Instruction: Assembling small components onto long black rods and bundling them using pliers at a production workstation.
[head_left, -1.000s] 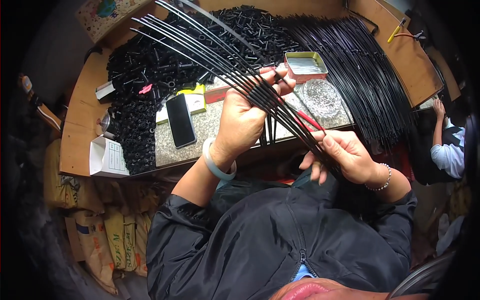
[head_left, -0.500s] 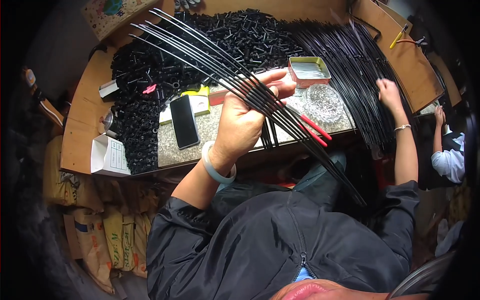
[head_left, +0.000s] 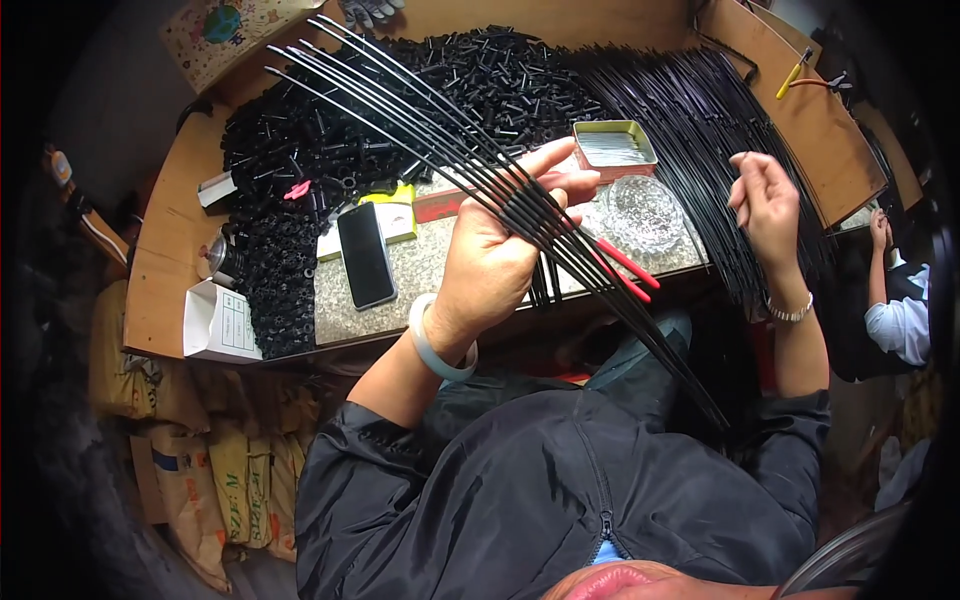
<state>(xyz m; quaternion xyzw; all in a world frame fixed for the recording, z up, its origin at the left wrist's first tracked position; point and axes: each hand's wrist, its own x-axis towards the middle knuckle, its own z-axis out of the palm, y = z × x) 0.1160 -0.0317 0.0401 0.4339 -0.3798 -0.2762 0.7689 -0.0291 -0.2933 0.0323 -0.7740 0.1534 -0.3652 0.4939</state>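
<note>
My left hand (head_left: 492,258) is closed around a fanned bundle of thin black rods (head_left: 625,300), thumb across them and some fingers stretched past. The rods run slantwise from the upper left down toward my lap. Thicker black sleeves sit on them near my fingers. My right hand (head_left: 768,205) is raised at the left part of a large heap of long black rods (head_left: 700,120), its fingers bent together; whether anything is between them I cannot make out. Between the hands lie red-handled pliers (head_left: 625,268), partly behind the bundle, and a clear glass dish (head_left: 643,210).
An open tin (head_left: 615,160) holds thin pale pieces. Black tubular parts (head_left: 400,100) are heaped across the back and left. A phone (head_left: 366,255) leans on a yellow-white box. A white carton (head_left: 218,320) stands at the left edge. Another person (head_left: 895,310) sits far right.
My right hand has come away from the rod heap, moving slightly left and nearer to me. The left hand and its bundle have barely shifted.
</note>
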